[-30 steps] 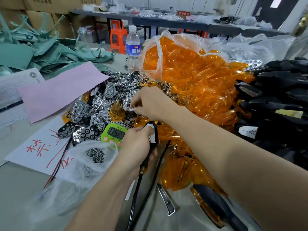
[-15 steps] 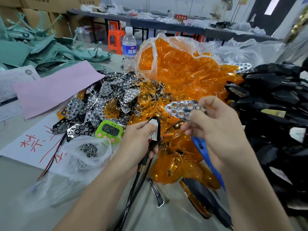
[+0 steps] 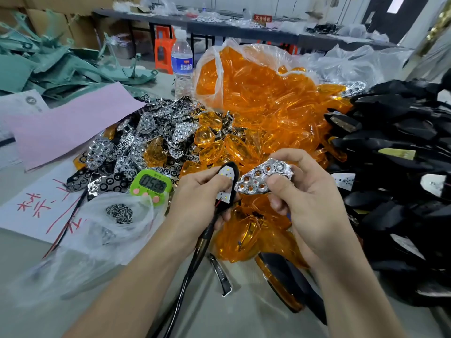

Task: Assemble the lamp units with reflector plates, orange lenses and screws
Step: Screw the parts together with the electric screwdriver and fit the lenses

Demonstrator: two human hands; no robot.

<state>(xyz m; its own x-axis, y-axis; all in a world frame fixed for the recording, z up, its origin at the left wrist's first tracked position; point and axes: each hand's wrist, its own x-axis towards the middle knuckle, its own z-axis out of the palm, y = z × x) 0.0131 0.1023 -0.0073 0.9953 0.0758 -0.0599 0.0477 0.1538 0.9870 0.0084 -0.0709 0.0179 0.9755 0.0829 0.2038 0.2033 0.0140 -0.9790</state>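
The left hand (image 3: 200, 201) curls round one black lamp unit (image 3: 228, 178) and the right hand (image 3: 312, 198) pinches one reflector plate (image 3: 264, 179) just beside it, with bare table (image 3: 231, 313) only at the near edge, hemmed by uncountable heaps of orange lenses (image 3: 268, 113) and spare plates (image 3: 146, 140) and by one screw bag (image 3: 119, 213).

The lamp unit (image 3: 225, 184), a black housing with a white LED board facing up and a black cable trailing below, was gripped in the left hand (image 3: 195, 201). The chrome reflector plate (image 3: 264, 179), with hexagonal cells, was pinched in the right hand (image 3: 314, 201) just beside the unit. Orange lenses (image 3: 268, 113) lay heaped behind. Screws (image 3: 119, 213) lay clustered at left.
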